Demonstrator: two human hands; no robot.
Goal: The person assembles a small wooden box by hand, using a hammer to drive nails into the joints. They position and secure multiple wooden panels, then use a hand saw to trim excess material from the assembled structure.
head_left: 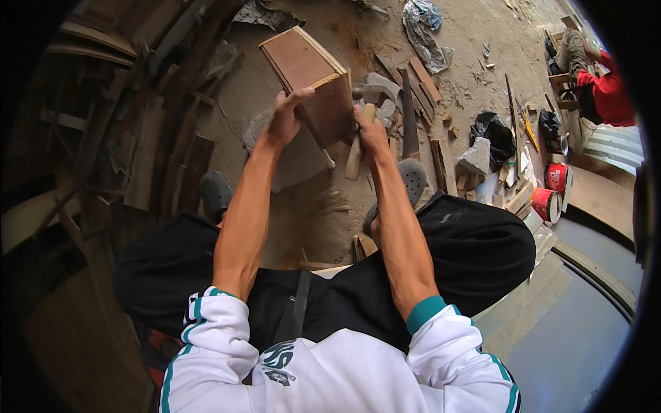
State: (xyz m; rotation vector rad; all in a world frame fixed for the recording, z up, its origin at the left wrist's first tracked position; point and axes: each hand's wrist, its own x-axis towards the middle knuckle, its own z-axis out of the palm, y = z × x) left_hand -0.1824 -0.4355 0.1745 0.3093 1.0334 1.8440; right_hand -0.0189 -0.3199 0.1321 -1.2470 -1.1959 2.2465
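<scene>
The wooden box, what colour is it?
Wooden box: reddish brown with paler edges, best seen in the head view.

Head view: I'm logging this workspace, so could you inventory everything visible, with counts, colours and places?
wooden box: one, brown, between both hands
wooden handle: one, pale, at right hand
slab: one, grey, below box
dark strip: one, blade-like, right of hands
wood scraps: many, brown, both sides
crumpled plastic: at least two, greyish, top
black bags: two, right
concrete chunk: one, grey, by nearer bag
red tins: two, right
panel: one, blue-grey, lower right
co-worker: one, red top, upper right
ground: brown, centre
shoes: two, dark grey, either side
trousers: black, centre
sweatshirt: white, bottom
left hand: one, on box
right hand: one, around handle
</scene>
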